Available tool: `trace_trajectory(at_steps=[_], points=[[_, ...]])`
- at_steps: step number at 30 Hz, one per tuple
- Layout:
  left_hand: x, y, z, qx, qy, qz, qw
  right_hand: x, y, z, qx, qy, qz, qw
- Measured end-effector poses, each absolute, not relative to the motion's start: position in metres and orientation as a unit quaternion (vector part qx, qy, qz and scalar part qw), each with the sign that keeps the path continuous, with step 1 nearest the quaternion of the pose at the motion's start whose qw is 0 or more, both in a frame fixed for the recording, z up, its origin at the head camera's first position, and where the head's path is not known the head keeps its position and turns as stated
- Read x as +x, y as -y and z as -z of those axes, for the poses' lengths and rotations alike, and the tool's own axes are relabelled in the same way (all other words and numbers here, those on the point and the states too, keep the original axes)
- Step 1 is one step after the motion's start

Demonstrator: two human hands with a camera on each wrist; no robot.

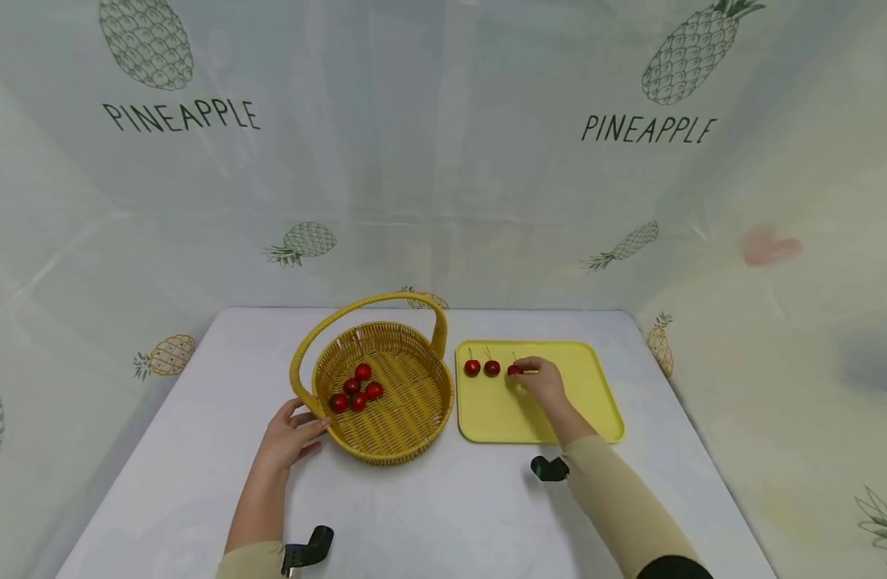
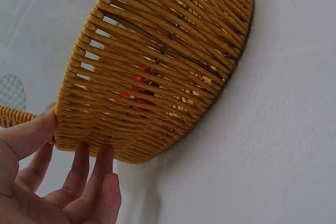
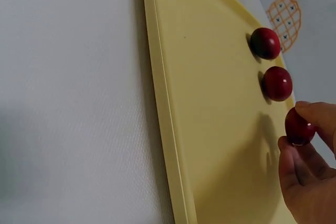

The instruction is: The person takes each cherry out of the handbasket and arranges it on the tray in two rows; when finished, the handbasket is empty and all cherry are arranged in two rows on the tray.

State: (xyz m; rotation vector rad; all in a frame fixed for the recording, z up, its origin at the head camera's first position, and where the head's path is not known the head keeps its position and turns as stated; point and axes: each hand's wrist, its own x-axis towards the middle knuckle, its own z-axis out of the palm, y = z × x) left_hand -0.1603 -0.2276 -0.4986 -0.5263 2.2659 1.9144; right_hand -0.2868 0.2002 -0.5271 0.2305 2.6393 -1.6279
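Note:
A yellow wicker basket (image 1: 414,402) with a tall arched handle (image 1: 363,302) stands left of centre on the table, with several red cherries (image 1: 359,401) at the left of its floor. My left hand (image 1: 287,437) grips the basket's left side, where the handle meets the rim; the left wrist view has the thumb at the rim and fingers against the woven wall (image 2: 157,51). Over the yellow tray (image 1: 573,402), my right hand (image 1: 546,384) pinches a cherry (image 3: 300,127) between thumb and fingers. Two other cherries (image 1: 472,367) (image 1: 492,367), stems pointing away, lie beside it along the tray's far edge.
The tray sits just right of the basket on a white table (image 1: 429,515). A pineapple-print sheet (image 1: 443,177) hangs behind the table and along its sides. Black wrist devices (image 1: 309,548) are strapped to both forearms.

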Motion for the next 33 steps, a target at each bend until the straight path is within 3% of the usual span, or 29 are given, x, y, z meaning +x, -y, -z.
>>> trace_trajectory(at_steps=[14, 33], points=[[-0.158, 0.227, 0.499, -0.178, -0.748, -0.637, 0.058, -0.298, -0.197, 0.535, 0.086, -0.852, 0.516, -0.002], [-0.158, 0.226, 0.497, -0.179, -0.748, -0.636, 0.061, -0.304, -0.192, 0.535, 0.065, -0.877, 0.476, 0.013]])
